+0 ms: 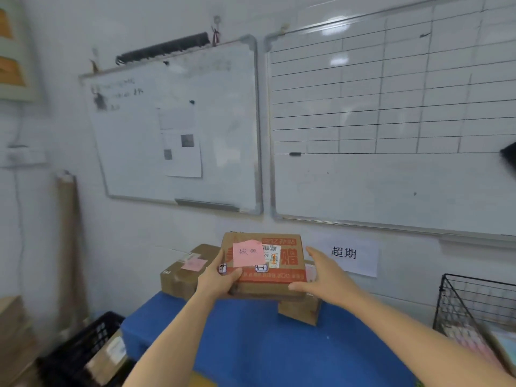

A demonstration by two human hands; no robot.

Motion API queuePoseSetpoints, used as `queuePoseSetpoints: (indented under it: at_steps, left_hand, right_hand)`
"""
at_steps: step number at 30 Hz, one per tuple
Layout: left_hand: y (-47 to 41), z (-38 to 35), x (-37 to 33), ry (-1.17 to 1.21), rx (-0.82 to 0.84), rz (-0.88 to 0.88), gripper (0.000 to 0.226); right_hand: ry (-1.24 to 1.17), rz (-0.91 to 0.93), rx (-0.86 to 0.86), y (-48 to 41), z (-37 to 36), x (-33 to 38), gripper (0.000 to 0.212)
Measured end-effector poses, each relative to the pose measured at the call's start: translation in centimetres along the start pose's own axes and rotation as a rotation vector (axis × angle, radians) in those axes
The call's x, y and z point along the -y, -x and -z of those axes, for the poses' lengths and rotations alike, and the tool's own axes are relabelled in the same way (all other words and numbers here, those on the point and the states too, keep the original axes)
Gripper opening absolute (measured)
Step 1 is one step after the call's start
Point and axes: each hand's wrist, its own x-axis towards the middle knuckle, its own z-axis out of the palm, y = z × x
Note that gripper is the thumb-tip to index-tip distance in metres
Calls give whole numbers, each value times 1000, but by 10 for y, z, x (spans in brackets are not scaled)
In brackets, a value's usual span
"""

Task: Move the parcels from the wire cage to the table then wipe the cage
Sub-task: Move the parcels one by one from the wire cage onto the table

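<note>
Fingers of my left hand (219,284) curl round the near left corner of the flat brown cardboard parcel with orange print (282,263). My right hand (325,276) presses straight fingers along its right edge. Below the parcel lies open blue worktop (251,344), and well to its right stands the black wire cage (474,297).

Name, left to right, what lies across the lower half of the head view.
black crate → brown parcel → left hand → held parcel → right hand → wire cage
</note>
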Motion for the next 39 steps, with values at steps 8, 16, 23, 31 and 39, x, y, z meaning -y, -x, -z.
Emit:
queuePoseSetpoints:
  at_steps: [8, 16, 23, 31, 39]
  left_hand:
    - [-80, 20, 23, -54, 56, -42, 79]
    - [-161, 26, 39, 47, 114, 66, 86]
    - [-214, 13, 54, 2, 235, 69, 86]
    - [-255, -3, 70, -357, 367, -122, 70]
    - [-297, -16, 95, -617, 462, -193, 71]
  right_hand:
    - [-41, 2, 97, -84, -58, 22, 95]
    - [-21, -66, 95, -151, -88, 20, 85]
    - [76, -151, 89, -181, -116, 8, 91]
    - [197, -254, 110, -205, -150, 5, 75]
    - [206, -336, 105, -224, -173, 0, 67]
